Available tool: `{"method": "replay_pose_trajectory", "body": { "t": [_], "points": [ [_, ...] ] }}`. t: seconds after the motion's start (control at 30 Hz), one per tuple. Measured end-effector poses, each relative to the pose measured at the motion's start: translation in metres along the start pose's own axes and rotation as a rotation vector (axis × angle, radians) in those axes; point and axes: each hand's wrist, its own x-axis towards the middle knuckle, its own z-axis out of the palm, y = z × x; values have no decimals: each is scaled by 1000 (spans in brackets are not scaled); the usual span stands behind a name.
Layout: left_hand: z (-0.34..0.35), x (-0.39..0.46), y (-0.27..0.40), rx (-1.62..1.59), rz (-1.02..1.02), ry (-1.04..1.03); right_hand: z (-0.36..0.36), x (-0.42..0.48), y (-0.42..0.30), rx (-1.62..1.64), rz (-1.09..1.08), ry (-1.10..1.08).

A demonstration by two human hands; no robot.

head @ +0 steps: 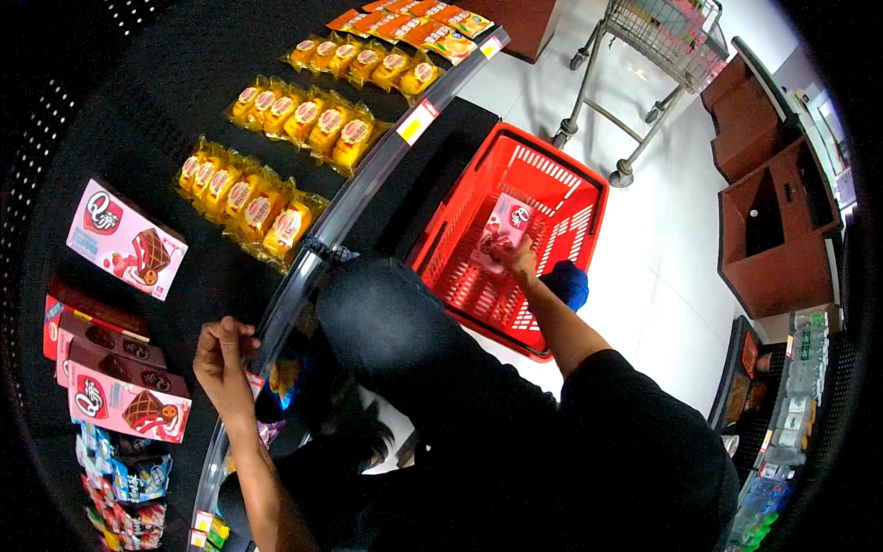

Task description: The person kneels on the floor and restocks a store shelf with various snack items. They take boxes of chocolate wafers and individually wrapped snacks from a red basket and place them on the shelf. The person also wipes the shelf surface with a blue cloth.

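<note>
My right hand [519,260] reaches down into a red plastic shopping basket [599,181] on the floor. Its fingers are on the lower end of a pink box of chocolate snack cakes [507,219], which lies inside over the slotted bottom. Above the front edge of a black shelf [207,290], my left hand [224,348] has loosely bent fingers and nothing visible in it. A similar pink cake box [127,238] leans back on that shelf, beyond this hand. Nearer me stand more pink boxes [127,407] in a row, with a red box [96,314] behind them.
Rows of yellow wrapped cakes [303,121] and orange packets [414,27] fill the upper shelf. Small snack bags [134,483] lie at lower left. A wire shopping cart [662,41] stands past the basket. Brown counters [779,255] and shelved bottles [793,421] line the right.
</note>
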Motion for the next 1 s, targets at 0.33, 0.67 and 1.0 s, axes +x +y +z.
{"method": "replay_pose_trajectory", "body": {
  "t": [0.33, 0.67, 1.0],
  "points": [
    [4, -9, -1, 48, -122, -42, 26, 12, -36, -198, 146, 28],
    [3, -7, -14, 17, -134, -76, 63, 14, -23, -339, 345, 89],
    [7, -8, -6, 63, -37, -133, 0, 65, 55, 953, 142, -432]
  ]
}}
